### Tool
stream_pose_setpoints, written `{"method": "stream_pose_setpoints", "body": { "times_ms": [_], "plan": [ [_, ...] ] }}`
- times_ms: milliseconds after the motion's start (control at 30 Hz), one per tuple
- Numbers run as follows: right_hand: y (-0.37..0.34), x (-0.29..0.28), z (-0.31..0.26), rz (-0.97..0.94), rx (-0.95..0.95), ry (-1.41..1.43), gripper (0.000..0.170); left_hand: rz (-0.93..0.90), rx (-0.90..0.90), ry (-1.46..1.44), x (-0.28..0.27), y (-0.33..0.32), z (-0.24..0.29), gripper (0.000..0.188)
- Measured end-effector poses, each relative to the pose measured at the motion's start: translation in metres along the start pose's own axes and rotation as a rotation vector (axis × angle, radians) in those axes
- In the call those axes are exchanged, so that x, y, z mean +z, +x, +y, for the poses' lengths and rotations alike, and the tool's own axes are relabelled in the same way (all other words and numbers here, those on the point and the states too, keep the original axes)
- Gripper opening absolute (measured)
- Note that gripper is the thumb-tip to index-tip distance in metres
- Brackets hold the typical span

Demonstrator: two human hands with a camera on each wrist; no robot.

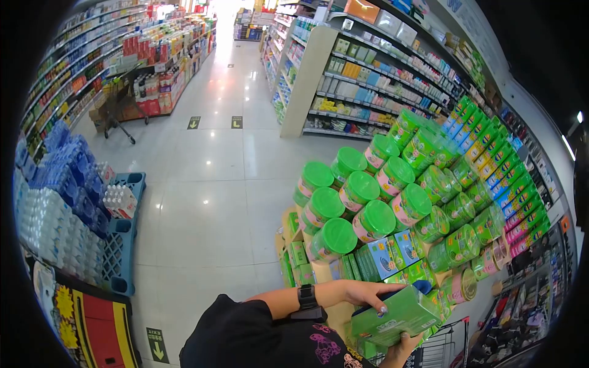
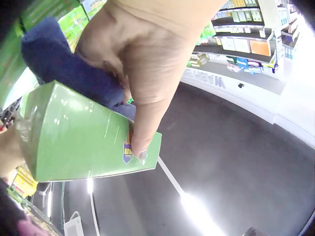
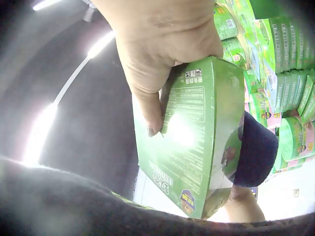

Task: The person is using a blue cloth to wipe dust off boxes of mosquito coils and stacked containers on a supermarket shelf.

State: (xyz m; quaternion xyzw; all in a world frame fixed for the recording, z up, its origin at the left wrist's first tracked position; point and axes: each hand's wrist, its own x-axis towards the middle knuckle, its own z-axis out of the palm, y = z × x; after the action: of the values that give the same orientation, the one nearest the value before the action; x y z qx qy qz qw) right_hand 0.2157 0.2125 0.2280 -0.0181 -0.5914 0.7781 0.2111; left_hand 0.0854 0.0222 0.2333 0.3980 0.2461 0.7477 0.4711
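1. Your green box [image 1: 392, 318] sits at the lower right of the head frame, below the stacked tubs [image 1: 373, 219]; open floor [image 1: 196, 224] spreads left of centre.
2. In the right wrist view its long axis runs roughly top to bottom, printed face leftward.
3. Your left hand [image 1: 367, 294] and right hand [image 1: 403, 349] both grip it.

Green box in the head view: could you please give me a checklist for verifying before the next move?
1. Left hand holding the green box: ok, with its thumb pressed on it.
2. Right hand holding the green box: ok, thumb on the printed face.
3. Dark blue item clear of the green box: not ok, it lies against it.
4. One hand free: not ok, both are occupied.
5. Box contents: cannot tell, hidden inside.
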Motion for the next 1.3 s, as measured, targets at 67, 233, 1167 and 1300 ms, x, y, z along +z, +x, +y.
{"method": "stream_pose_setpoints", "body": {
  "times_ms": [67,233,1167,1300],
  "plan": [
    [0.005,-0.001,0.002,0.009,-0.051,-0.044,0.087,-0.013,-0.008,0.013,-0.006,-0.004,-0.001,0.107],
    [0.009,-0.014,0.011,0.063,-0.169,-0.146,0.086,-0.063,0.019,0.017,-0.016,-0.018,-0.004,0.102],
    [0.018,0.075,-0.021,-0.166,-1.553,-0.802,0.063,0.367,0.149,0.319,-0.049,-0.063,-0.006,0.059],
    [0.028,0.102,-0.025,-0.228,-1.687,-0.820,0.061,0.341,0.313,-0.573,-0.008,-0.088,0.023,0.063]
  ]
}}
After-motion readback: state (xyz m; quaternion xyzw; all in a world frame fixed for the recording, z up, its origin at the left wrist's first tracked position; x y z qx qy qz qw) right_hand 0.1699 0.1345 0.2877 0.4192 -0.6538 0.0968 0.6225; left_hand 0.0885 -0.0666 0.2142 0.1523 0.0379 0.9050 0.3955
